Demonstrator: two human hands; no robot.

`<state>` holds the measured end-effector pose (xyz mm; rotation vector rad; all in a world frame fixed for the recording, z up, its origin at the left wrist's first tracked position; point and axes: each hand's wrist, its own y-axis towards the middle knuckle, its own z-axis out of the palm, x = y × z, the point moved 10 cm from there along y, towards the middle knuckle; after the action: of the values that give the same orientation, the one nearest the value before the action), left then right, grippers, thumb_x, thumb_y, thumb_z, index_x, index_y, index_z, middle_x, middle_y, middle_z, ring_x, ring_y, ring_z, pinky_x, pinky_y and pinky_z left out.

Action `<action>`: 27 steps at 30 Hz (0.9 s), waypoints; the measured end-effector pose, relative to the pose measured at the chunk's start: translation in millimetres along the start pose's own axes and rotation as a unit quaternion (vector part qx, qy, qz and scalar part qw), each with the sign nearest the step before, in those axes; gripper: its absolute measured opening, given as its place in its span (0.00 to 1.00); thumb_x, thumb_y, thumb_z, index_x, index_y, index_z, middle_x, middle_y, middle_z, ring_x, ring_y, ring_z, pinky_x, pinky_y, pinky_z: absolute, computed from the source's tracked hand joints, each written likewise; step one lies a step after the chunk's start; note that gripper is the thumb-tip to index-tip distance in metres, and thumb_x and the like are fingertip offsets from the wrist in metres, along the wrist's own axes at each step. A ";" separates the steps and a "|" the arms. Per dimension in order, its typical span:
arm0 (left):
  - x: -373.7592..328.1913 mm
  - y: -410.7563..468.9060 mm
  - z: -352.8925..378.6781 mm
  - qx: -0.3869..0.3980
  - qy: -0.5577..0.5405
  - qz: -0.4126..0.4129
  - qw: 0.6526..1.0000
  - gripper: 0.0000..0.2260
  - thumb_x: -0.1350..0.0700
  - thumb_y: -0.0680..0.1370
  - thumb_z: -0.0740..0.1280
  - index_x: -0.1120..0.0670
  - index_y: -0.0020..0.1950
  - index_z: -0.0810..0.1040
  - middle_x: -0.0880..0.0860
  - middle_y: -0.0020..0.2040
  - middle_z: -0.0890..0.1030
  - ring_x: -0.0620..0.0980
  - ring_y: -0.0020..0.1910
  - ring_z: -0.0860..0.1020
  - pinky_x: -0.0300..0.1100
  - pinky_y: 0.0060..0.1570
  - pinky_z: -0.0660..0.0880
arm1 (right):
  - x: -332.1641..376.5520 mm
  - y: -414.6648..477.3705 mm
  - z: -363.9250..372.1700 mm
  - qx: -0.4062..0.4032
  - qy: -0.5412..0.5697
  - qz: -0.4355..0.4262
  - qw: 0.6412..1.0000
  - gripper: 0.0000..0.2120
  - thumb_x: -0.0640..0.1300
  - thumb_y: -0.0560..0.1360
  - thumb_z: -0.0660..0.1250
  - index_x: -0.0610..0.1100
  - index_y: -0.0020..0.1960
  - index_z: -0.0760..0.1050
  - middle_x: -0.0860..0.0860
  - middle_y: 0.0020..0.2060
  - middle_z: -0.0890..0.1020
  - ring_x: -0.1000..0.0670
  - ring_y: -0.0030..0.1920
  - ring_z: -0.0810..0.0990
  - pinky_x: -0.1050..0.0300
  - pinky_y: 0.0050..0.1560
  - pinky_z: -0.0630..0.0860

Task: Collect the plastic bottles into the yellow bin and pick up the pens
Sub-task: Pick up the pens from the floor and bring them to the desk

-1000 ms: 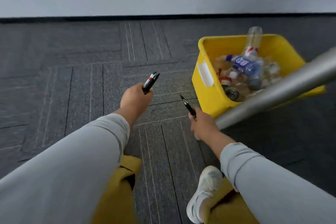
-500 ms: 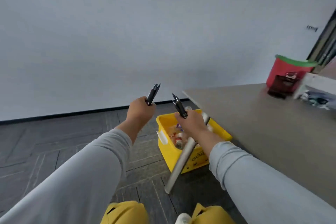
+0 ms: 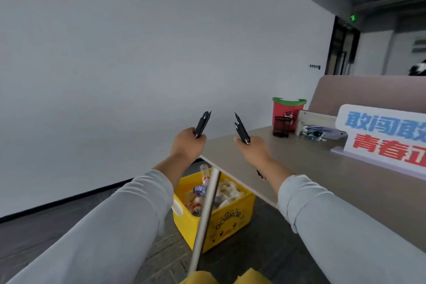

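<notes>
Now the left hand point(image 3: 187, 145) holds black pens point(image 3: 202, 123) upright, its fingers point(image 3: 201, 143) clenched round their lower ends. The right hand point(image 3: 252, 148) grips more pens point(image 3: 241, 131) the same way, above the corner of the counter point(image 3: 311, 168). Below that corner, on the floor, the yellow bin point(image 3: 232, 226) holds the plastic bottles point(image 3: 199, 190), with a metal counter leg point(image 3: 205, 214) crossing in front of it.

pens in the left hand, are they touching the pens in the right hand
Apart. The head view shows bare white wall between the left hand's pens and the right hand's pens; the tips lean inward without meeting.
</notes>
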<state>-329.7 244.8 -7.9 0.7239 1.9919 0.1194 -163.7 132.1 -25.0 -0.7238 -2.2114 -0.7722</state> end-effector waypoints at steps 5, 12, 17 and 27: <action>-8.9 46.2 44.7 0.007 -0.016 0.006 1.000 0.15 0.57 0.77 0.61 0.53 0.30 0.64 0.51 0.28 0.68 0.55 0.32 0.68 0.42 0.28 0.60 | -47.5 39.9 -14.4 -0.041 0.037 0.051 0.997 0.22 0.51 0.78 0.62 0.45 0.28 0.63 0.47 0.26 0.69 0.45 0.34 0.71 0.56 0.35 0.65; -11.4 130.9 127.2 0.044 -0.042 -0.004 0.998 0.12 0.57 0.76 0.62 0.52 0.32 0.67 0.51 0.28 0.70 0.52 0.30 0.69 0.40 0.29 0.62 | -107.3 121.6 -21.1 -0.098 0.102 0.096 0.985 0.21 0.50 0.76 0.63 0.46 0.28 0.59 0.48 0.25 0.67 0.47 0.27 0.66 0.55 0.34 0.64; -33.3 172.8 174.5 0.062 -0.063 0.011 0.996 0.13 0.58 0.75 0.62 0.53 0.31 0.64 0.50 0.28 0.68 0.50 0.27 0.66 0.41 0.28 0.60 | -139.6 161.6 -39.5 -0.137 0.145 0.104 0.974 0.20 0.50 0.76 0.64 0.46 0.30 0.61 0.48 0.25 0.67 0.48 0.28 0.66 0.53 0.36 0.64; -108.5 196.0 217.9 0.092 -0.126 0.082 0.984 0.14 0.58 0.77 0.61 0.51 0.32 0.64 0.50 0.28 0.68 0.50 0.29 0.68 0.41 0.30 0.64 | -166.7 174.6 -113.9 -0.222 0.199 0.113 0.948 0.17 0.48 0.77 0.63 0.47 0.31 0.67 0.51 0.24 0.68 0.51 0.26 0.67 0.54 0.32 0.64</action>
<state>-25.4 301.3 35.2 0.9719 1.7144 -0.0579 103.1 125.1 -25.4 -0.9242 -1.5738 -1.1964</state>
